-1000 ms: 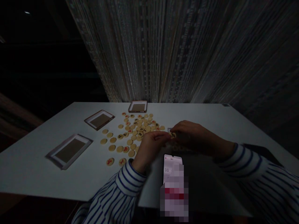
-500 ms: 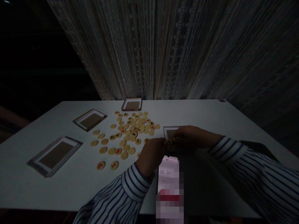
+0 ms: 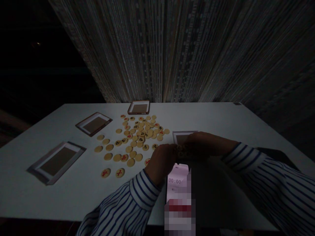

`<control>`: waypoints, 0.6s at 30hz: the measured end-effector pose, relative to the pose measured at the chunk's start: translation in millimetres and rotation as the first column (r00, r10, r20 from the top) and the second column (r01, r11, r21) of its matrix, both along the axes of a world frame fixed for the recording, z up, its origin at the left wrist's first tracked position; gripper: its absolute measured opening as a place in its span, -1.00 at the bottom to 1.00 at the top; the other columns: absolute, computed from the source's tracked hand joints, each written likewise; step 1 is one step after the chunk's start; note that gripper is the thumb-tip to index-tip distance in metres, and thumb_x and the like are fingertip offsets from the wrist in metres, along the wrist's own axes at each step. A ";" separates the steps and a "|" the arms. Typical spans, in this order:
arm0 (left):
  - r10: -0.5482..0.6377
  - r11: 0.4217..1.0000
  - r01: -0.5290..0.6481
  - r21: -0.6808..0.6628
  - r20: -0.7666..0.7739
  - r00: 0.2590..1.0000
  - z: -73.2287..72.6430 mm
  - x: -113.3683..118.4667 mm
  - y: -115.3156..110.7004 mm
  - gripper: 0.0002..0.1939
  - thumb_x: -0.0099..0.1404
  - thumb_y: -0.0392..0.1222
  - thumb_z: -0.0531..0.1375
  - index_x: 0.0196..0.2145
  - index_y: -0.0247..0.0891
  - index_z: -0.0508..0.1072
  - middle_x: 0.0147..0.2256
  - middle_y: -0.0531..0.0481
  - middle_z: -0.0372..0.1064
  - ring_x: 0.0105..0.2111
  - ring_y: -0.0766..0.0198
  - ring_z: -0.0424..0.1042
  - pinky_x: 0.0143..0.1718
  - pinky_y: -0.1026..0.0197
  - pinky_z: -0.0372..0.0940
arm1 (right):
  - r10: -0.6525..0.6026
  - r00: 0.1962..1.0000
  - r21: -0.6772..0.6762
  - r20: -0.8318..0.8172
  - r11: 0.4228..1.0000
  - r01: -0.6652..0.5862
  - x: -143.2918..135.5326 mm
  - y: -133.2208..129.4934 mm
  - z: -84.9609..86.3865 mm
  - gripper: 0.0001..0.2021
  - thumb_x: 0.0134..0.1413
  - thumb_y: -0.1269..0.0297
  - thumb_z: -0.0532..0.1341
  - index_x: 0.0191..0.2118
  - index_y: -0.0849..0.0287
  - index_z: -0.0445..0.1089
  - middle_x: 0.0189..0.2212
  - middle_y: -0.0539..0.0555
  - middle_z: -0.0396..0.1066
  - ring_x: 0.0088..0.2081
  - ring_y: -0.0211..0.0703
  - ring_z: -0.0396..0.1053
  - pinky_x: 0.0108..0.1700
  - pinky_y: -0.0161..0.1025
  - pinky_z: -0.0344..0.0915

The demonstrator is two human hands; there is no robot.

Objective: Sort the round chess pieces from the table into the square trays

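Note:
Several round wooden pieces (image 3: 140, 139), some with red or black characters, lie scattered over the white table (image 3: 209, 114). My left hand (image 3: 163, 160) is closed at the near right of the pieces, its fingertips beside a small group of pieces (image 3: 181, 153). From the right my right hand (image 3: 204, 143) reaches in with curled fingers at the same group. The dark makes it hard to see which fingers grip which pieces. Just below the hands lies a phone (image 3: 174, 182) with a lit screen reading 00:00. A frame-like tray (image 3: 176, 138) is partly hidden behind my right hand.
Three more frame-like trays stand at the near left (image 3: 56, 162), the middle left (image 3: 94, 124) and the far edge (image 3: 138, 107). A string curtain (image 3: 157, 52) hangs behind the table. A dark object (image 3: 275, 155) lies beyond my right sleeve.
The view has shifted slightly. The hands stay close together, with my right hand a little lower over the small group of pieces.

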State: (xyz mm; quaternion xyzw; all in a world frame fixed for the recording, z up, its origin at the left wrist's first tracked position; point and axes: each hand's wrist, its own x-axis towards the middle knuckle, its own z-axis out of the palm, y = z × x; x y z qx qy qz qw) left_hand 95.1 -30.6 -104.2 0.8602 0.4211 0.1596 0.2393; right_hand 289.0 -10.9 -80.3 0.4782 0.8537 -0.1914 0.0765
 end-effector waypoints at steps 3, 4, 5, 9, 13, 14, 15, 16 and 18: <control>0.006 1.000 -0.006 -0.011 0.004 1.000 0.4 0.3 -0.3 -0.70 0.30 -0.28 -0.05 -0.17 -0.25 0.45 -0.26 -0.11 0.49 -0.25 0.21 0.45 -0.23 0.15 0.30 | 0.007 1.000 0.023 0.006 1.000 -0.007 1.7 2.0 -4.6 -0.83 -0.03 0.36 0.11 -0.35 0.19 0.45 -0.41 0.08 0.45 -0.44 -0.25 0.33 -0.40 -0.31 0.20; 0.008 1.000 -0.008 -0.009 0.009 1.000 0.8 0.4 -0.5 -0.70 0.29 -0.29 -0.04 -0.17 -0.25 0.45 -0.25 -0.11 0.49 -0.24 0.21 0.45 -0.22 0.15 0.30 | 0.006 1.000 0.034 0.004 0.999 -0.006 1.9 2.1 -5.1 -0.82 -0.02 0.36 0.11 -0.34 0.19 0.45 -0.40 0.09 0.45 -0.43 -0.24 0.33 -0.39 -0.30 0.20; 0.008 1.000 -0.008 -0.010 0.010 1.000 1.2 0.5 -0.7 -0.70 0.29 -0.30 -0.04 -0.17 -0.26 0.45 -0.25 -0.10 0.48 -0.25 0.22 0.45 -0.22 0.16 0.30 | 0.004 1.000 0.042 -0.005 0.999 -0.004 1.9 1.9 -4.8 -0.81 0.00 0.35 0.10 -0.32 0.19 0.45 -0.39 0.09 0.45 -0.41 -0.23 0.34 -0.37 -0.29 0.21; 0.000 1.000 0.000 -0.026 -0.007 1.000 3.7 1.4 -1.3 -0.70 0.29 -0.30 -0.05 -0.19 -0.26 0.46 -0.26 -0.10 0.49 -0.27 0.22 0.45 -0.26 0.17 0.31 | 0.009 0.997 0.044 -0.079 0.999 -0.005 0.9 -2.1 1.2 -0.77 0.07 0.34 0.05 -0.23 0.16 0.44 -0.32 0.09 0.45 -0.35 -0.22 0.35 -0.31 -0.27 0.23; 0.002 1.000 -0.002 -0.018 -0.015 1.000 6.5 3.0 -0.8 -0.70 0.26 -0.32 -0.03 -0.16 -0.27 0.45 -0.25 -0.11 0.49 -0.27 0.19 0.45 -0.26 0.17 0.31 | 0.009 0.995 0.035 -0.095 0.999 -0.006 0.6 -5.6 6.2 -0.80 0.02 0.35 0.09 -0.26 0.18 0.43 -0.33 0.09 0.46 -0.37 -0.22 0.35 -0.33 -0.29 0.23; 0.000 1.000 0.000 -0.022 -0.025 1.000 6.9 3.4 -0.4 -0.70 0.26 -0.32 -0.03 -0.16 -0.27 0.45 -0.27 -0.11 0.49 -0.29 0.20 0.46 -0.27 0.17 0.31 | 0.006 0.997 0.021 -0.076 1.000 -0.004 0.7 -5.6 6.1 -0.82 0.00 0.34 0.11 -0.29 0.19 0.43 -0.36 0.08 0.46 -0.39 -0.22 0.34 -0.36 -0.30 0.22; -0.006 1.000 0.005 -0.025 -0.036 0.999 7.0 3.7 0.0 -0.70 0.27 -0.31 -0.03 -0.18 -0.26 0.46 -0.29 -0.10 0.49 -0.31 0.20 0.46 -0.29 0.17 0.31 | 0.004 0.999 0.011 -0.054 1.000 -0.003 0.8 -5.3 5.5 -0.83 -0.02 0.35 0.11 -0.31 0.19 0.43 -0.38 0.08 0.46 -0.42 -0.23 0.34 -0.38 -0.30 0.22; -0.014 1.000 0.013 -0.021 -0.045 0.999 6.9 3.8 0.5 -0.70 0.27 -0.31 -0.04 -0.20 -0.26 0.47 -0.31 -0.09 0.49 -0.33 0.21 0.46 -0.30 0.18 0.31 | 0.009 0.999 0.005 -0.037 1.000 -0.009 0.9 -4.8 4.4 -0.83 -0.02 0.35 0.11 -0.32 0.19 0.44 -0.39 0.08 0.46 -0.43 -0.24 0.33 -0.39 -0.30 0.21; -0.027 1.000 0.027 0.005 -0.063 0.998 6.0 3.8 1.2 -0.70 0.28 -0.29 -0.04 -0.22 -0.25 0.47 -0.33 -0.09 0.49 -0.34 0.21 0.45 -0.31 0.17 0.31 | 0.028 0.999 0.010 -0.018 1.000 -0.027 1.1 -3.3 1.5 -0.83 -0.03 0.37 0.11 -0.33 0.18 0.44 -0.40 0.07 0.46 -0.44 -0.25 0.32 -0.39 -0.30 0.21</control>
